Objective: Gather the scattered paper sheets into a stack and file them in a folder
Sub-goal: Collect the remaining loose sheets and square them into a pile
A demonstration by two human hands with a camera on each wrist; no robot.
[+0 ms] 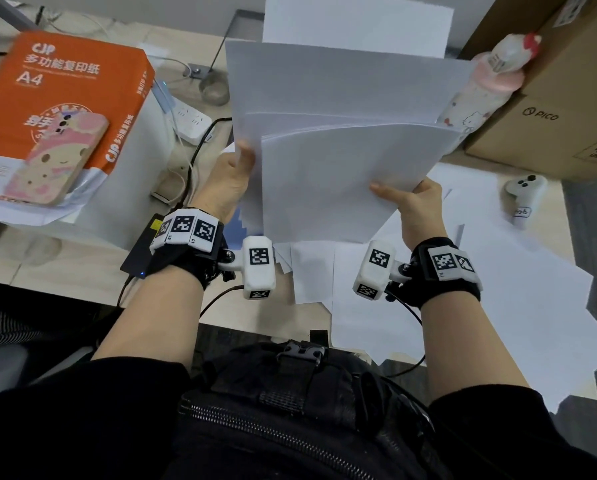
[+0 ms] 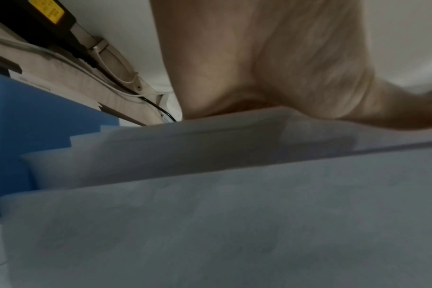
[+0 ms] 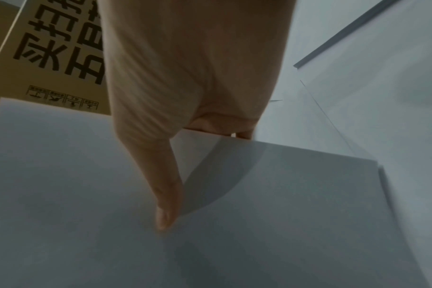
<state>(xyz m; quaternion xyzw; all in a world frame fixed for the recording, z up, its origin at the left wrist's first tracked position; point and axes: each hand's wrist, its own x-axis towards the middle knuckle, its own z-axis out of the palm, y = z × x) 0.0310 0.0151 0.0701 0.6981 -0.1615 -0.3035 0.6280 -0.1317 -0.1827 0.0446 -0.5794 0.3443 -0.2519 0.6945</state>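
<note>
A loose, fanned bundle of white paper sheets (image 1: 338, 140) is held upright above the desk. My left hand (image 1: 233, 174) grips its left edge, thumb on the front. My right hand (image 1: 411, 199) pinches its lower right edge, thumb (image 3: 165, 204) lying on the front sheet (image 3: 284, 204). In the left wrist view the sheets' staggered edges (image 2: 185, 185) show below the palm (image 2: 271, 68). A blue folder (image 2: 25, 120) lies under the bundle, showing at its left; only a sliver (image 1: 236, 225) shows in the head view. More white sheets (image 1: 498, 271) lie scattered on the desk at the right.
An orange A4 paper ream (image 1: 58, 91) with a phone (image 1: 58, 157) on it sits left. A power strip (image 1: 189, 121), cables and a black adapter (image 1: 141, 251) lie near the left wrist. A cardboard box (image 1: 560, 98), a pink bottle (image 1: 487, 81) and a white controller (image 1: 525, 195) stand right.
</note>
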